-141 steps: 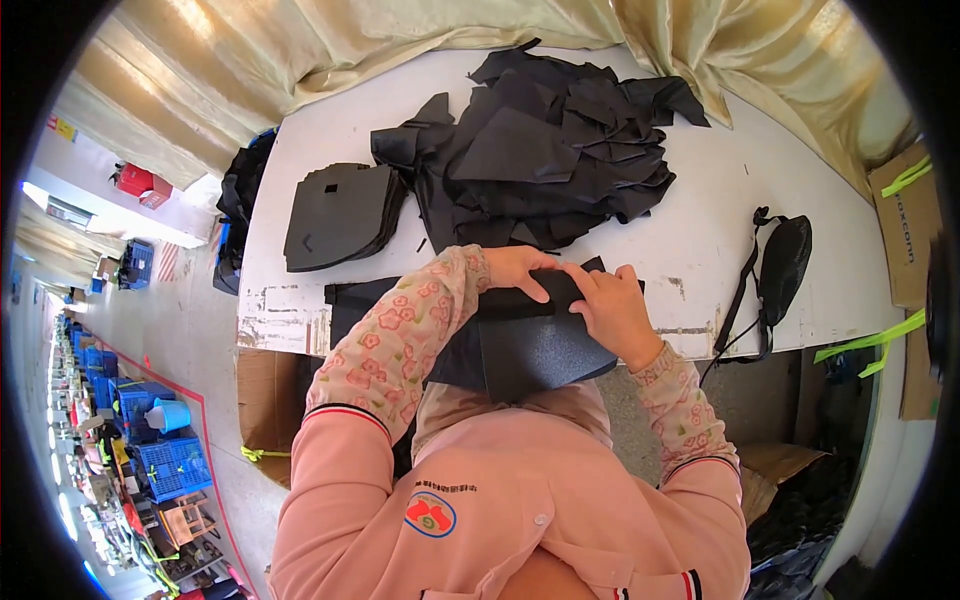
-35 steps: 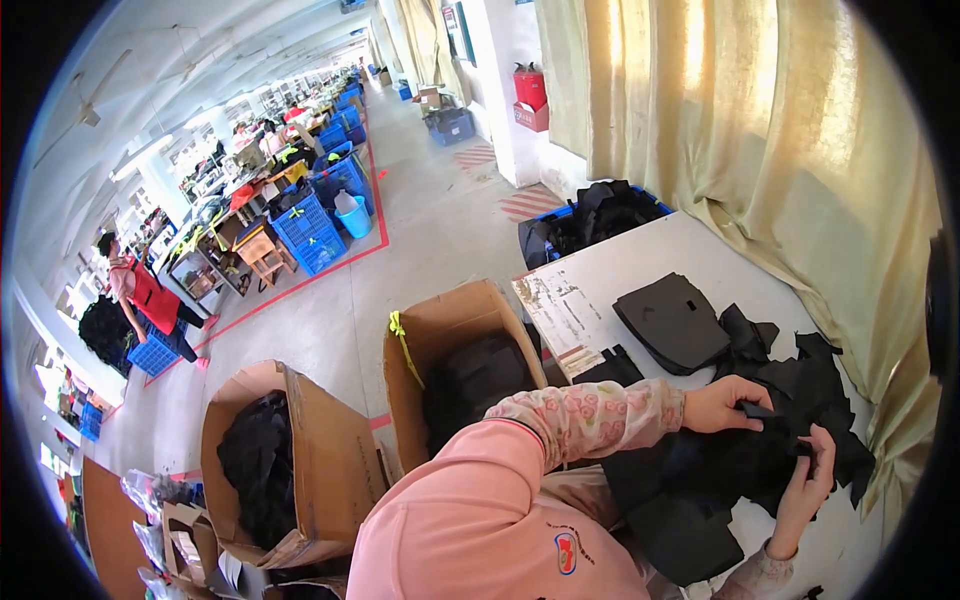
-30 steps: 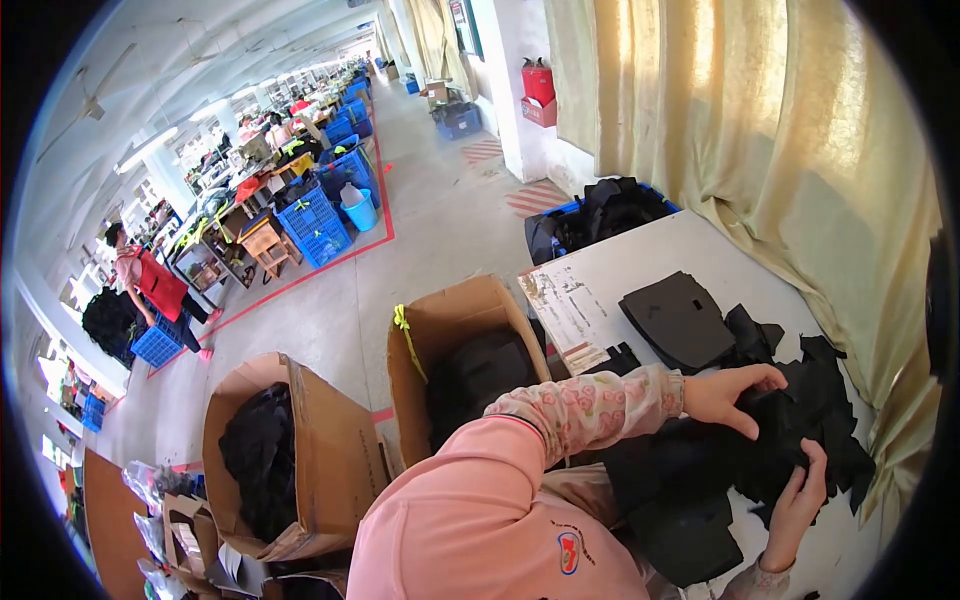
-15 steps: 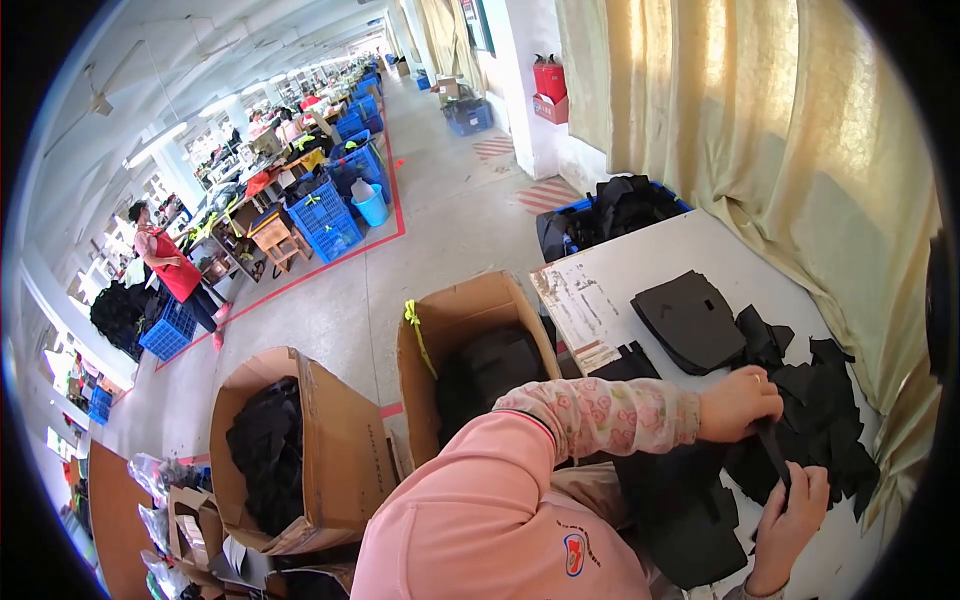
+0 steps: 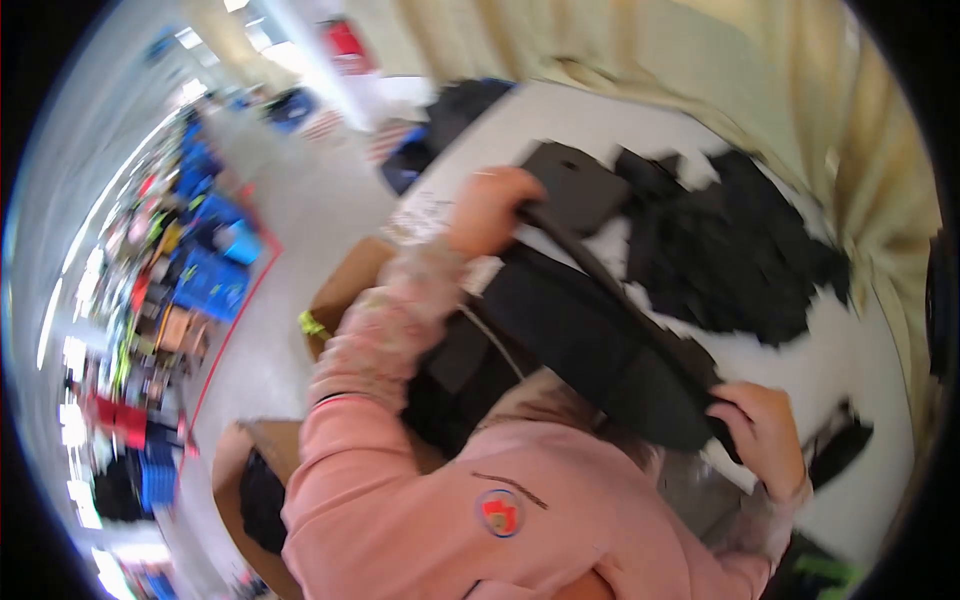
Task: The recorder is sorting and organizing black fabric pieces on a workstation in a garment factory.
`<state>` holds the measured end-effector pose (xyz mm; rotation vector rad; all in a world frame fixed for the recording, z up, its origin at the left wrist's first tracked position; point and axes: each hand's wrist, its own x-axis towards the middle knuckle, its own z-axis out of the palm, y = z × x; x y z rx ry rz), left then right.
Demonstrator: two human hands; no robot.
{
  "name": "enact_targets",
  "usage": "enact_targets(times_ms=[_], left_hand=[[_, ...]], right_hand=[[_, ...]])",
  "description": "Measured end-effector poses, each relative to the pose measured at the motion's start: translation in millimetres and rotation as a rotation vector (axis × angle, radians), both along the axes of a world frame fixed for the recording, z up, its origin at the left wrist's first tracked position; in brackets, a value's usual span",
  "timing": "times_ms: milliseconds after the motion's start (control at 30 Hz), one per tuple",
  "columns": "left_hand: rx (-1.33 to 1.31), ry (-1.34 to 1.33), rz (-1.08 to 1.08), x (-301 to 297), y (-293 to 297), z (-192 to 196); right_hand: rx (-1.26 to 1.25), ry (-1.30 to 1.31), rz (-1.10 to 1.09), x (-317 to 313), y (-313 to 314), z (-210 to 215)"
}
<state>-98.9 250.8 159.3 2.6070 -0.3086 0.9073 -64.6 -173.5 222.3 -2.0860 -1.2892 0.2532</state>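
Note:
My left hand [image 5: 493, 210] is closed on one end of a black fabric piece [image 5: 600, 345], reaching over the table's far left part. The piece stretches diagonally toward me, with a folded strip along its upper edge. At its nearer right end, my right hand [image 5: 765, 430] grips it between thumb and fingers. Just beyond my left hand lies a stack of dark cut panels [image 5: 575, 185]. A loose heap of black fabric pieces [image 5: 730, 250] spreads to the right of that stack. Motion blurs my left hand somewhat.
Beneath all this is a white table [image 5: 870, 340], bordered by a beige curtain [image 5: 820, 90]. An open cardboard box [image 5: 350, 285] with black pieces stands left of me, and a second cardboard box [image 5: 235, 480] is nearer. A dark bundle [image 5: 838, 445] lies right of my right hand.
My hands have moved far apart, the left one swinging left and away with its end of the fabric. The piece now spans between them. My view has turned and shifted toward the right.

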Motion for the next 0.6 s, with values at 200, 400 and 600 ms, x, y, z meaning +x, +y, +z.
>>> enact_targets(times_ms=[200, 400, 600], left_hand=[[-0.200, 0.687, -0.028, -26.1, 41.1, -7.6], [0.035, 1.144, -0.114, 16.0, 36.1, -47.5], [0.098, 1.182, -0.112, 70.4, 26.7, -140.3]], right_hand=[[-0.095, 0.444, 0.087, 12.3, -38.4, -36.5], [-0.220, 0.481, -0.164, 31.4, -61.9, -114.7], [-0.207, 0.108, -0.445, 61.8, -75.2, -198.1]])
